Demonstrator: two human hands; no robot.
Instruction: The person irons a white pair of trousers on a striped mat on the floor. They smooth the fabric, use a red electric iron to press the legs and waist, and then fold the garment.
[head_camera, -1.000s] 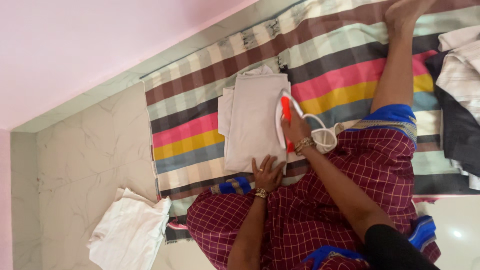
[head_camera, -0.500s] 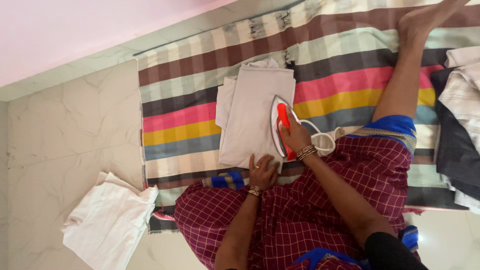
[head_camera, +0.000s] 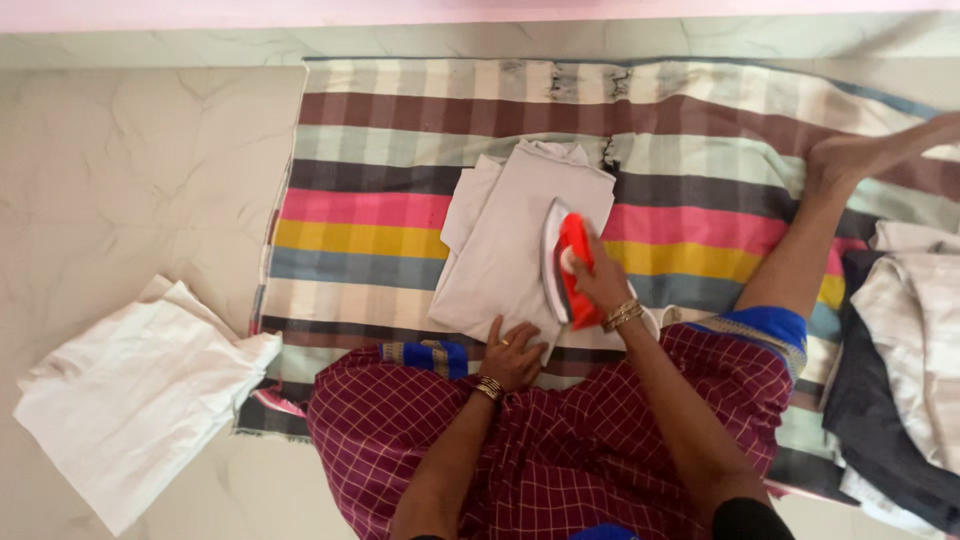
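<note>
A folded beige cloth (head_camera: 505, 245) lies on a striped mat (head_camera: 380, 215) on the floor. My right hand (head_camera: 600, 282) grips the red handle of a white and red iron (head_camera: 562, 262), which rests on the cloth's right edge. My left hand (head_camera: 512, 352) lies flat with fingers spread on the cloth's near corner, pressing it down. Both wrists wear bangles. My lap is covered by a maroon checked garment (head_camera: 560, 440), and my leg (head_camera: 820, 225) stretches out over the mat to the right.
A folded white cloth (head_camera: 135, 395) lies on the marble floor (head_camera: 130, 190) at the left. A pile of dark and pale clothes (head_camera: 905, 370) sits at the right edge. A pink wall (head_camera: 400, 12) runs along the top.
The view has swung round so the mat now lies level. The iron has slid slightly along the cloth's right edge in my right hand. My left hand stays on the near corner.
</note>
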